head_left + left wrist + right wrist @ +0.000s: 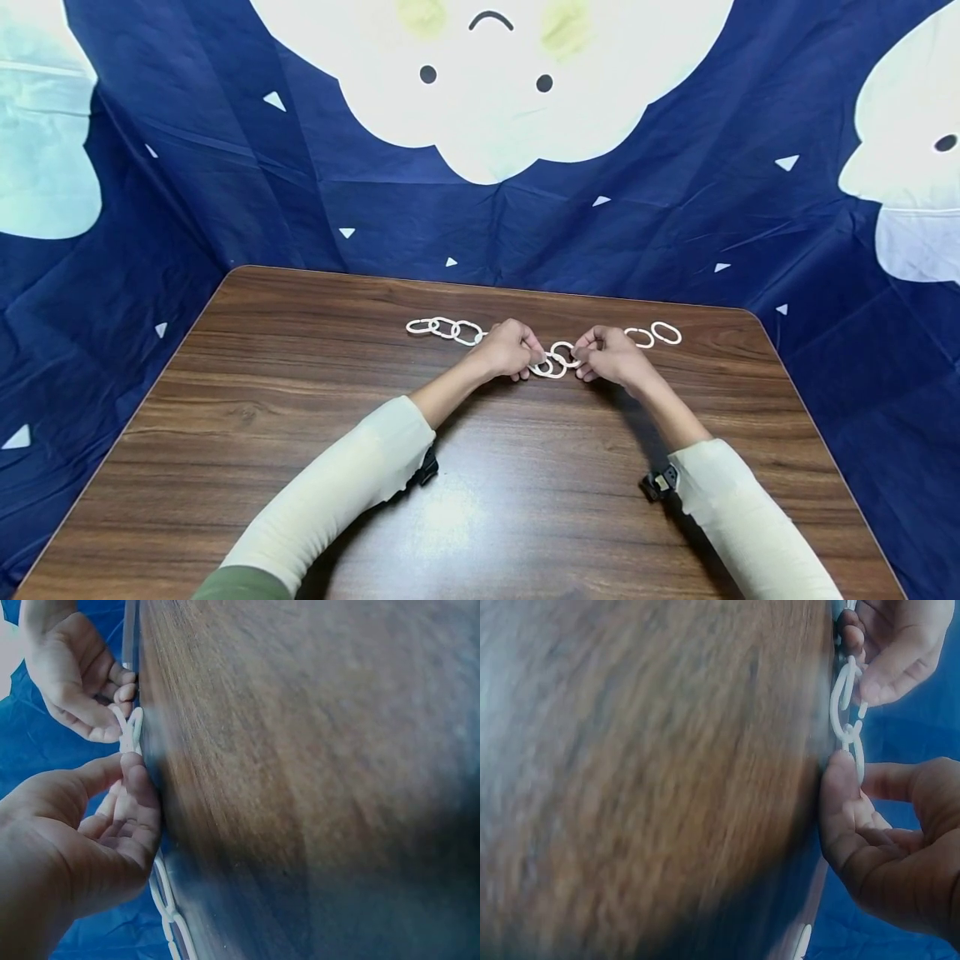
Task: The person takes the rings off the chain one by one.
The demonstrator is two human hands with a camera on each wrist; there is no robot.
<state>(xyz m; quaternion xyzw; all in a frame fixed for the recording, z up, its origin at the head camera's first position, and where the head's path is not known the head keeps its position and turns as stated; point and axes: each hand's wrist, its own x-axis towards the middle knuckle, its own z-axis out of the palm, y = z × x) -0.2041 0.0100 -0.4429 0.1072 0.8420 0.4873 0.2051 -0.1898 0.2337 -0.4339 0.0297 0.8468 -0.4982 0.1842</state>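
Observation:
Near the table's far side, my left hand (510, 348) pinches a white plastic chain link between thumb and finger. My right hand (609, 354) pinches another white link (561, 342), hooked through a middle link (553, 377) between the hands. In the right wrist view, that right-hand link (861, 761) meets the larger loop (835, 701) just above the fingertips. More joined links (444, 337) trail leftward from behind my left hand, which hides part of the chain. The left wrist view shows this trailing chain (166, 889) below the hand.
Two white links lie right of my right hand: one (639, 347) close behind it, another (667, 342) farther right, side by side. The brown wooden table (262, 417) ends just beyond them, against a dark blue cloth (390, 208) with cloud prints.

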